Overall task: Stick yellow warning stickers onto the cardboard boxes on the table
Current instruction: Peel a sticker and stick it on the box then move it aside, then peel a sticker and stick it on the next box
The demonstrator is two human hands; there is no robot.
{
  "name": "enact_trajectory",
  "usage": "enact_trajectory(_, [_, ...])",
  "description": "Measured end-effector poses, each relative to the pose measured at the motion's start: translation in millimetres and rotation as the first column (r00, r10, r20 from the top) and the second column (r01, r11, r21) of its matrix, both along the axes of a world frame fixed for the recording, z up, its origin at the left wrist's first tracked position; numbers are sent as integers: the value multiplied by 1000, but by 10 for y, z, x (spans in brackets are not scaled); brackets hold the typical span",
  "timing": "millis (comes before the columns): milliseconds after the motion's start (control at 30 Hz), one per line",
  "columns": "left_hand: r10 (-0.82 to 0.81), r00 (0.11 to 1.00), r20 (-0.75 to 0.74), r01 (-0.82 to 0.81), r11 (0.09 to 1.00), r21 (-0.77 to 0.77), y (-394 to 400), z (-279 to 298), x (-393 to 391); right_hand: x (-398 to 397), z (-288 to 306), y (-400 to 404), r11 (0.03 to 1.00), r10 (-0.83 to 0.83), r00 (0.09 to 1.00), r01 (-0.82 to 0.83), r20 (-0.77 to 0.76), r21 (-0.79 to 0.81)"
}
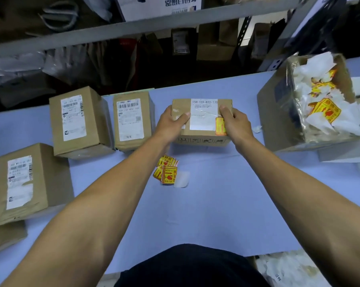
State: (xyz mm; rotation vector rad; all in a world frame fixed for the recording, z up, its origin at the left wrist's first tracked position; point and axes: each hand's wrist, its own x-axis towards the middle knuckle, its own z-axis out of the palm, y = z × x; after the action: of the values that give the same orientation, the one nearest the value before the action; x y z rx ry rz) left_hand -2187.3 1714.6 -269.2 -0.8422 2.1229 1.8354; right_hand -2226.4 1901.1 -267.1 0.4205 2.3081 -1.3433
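The left hand and the right hand are gripping a cardboard box from either side, thumbs lying over its top, the grip closed on it from both ends. The box is sitting on the pale blue surface. A white label is lying between the two thumbs, and a yellow warning sticker is showing just beside the right thumb. Just below the left wrist a small pile of loose stickers is lying on the surface, with a white scrap of backing paper touching it. Left of the grip three more boxes are standing. Right of the grip an open carton is holding peeled backing scraps
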Motion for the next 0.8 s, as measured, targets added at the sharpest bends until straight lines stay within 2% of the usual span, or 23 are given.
enact_trajectory(233, [-6, 1000, -19, 6, 1000, -27, 70, -271, -62, -166, -265, 61, 998, 41, 999, -40, -24, 45])
enact_trajectory(433, [-4, 1000, -28, 2, 999, -48, 81, -265, 3, -143, -322, 74, 999, 25, 997, -22, -68, 35])
enact_trajectory(533, [-26, 1000, 4, 27, 996, -81, 50, -196, 6, -111, -276, 81, 990, 72, 993, -61, -88, 130])
enact_trajectory(633, [-94, 995, 37, 100, 971, -217, 11, -55, -18, -102, -159, 79, 929, 164, 980, -116, -109, 352])
enact_trajectory(700, [-164, 985, 59, 175, 925, -339, -37, 72, -29, -109, -25, 75, 884, 223, 968, -150, -118, 443])
enact_trajectory(800, [-314, 947, 68, 296, 769, -566, -185, 321, 35, -58, 193, 83, 794, 373, 912, -217, -173, 569])
